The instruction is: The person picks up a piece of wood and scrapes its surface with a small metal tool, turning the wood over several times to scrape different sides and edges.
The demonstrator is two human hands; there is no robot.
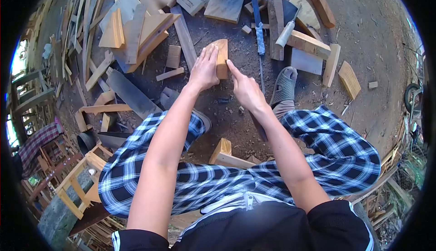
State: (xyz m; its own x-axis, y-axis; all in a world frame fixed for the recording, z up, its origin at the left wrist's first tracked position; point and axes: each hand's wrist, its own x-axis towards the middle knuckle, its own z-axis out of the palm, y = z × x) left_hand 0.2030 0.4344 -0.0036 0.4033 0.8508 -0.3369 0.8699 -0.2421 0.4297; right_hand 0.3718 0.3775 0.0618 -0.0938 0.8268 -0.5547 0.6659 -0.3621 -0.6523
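Observation:
A light wooden block (pixel 222 59) with a rounded top end stands out at the centre, on or just above the dirt ground. My left hand (pixel 205 69) lies on its left side, fingers pressed together over it. Just right of the block is my right hand (pixel 247 89), its index finger stretched toward the block's right edge and the other fingers curled. A dark blade-like tool (pixel 259 126) shows below my right hand, along the wrist; its handle is hidden in the palm.
Stacked boards (pixel 141 37) lie at the upper left. A blue bar (pixel 254 5), a pale-handled tool (pixel 285 34) and wooden offcuts (pixel 309 44) are at the upper right. My sandalled foot (pixel 285 86) is right of my hands. A wooden piece (pixel 223 150) lies between my legs.

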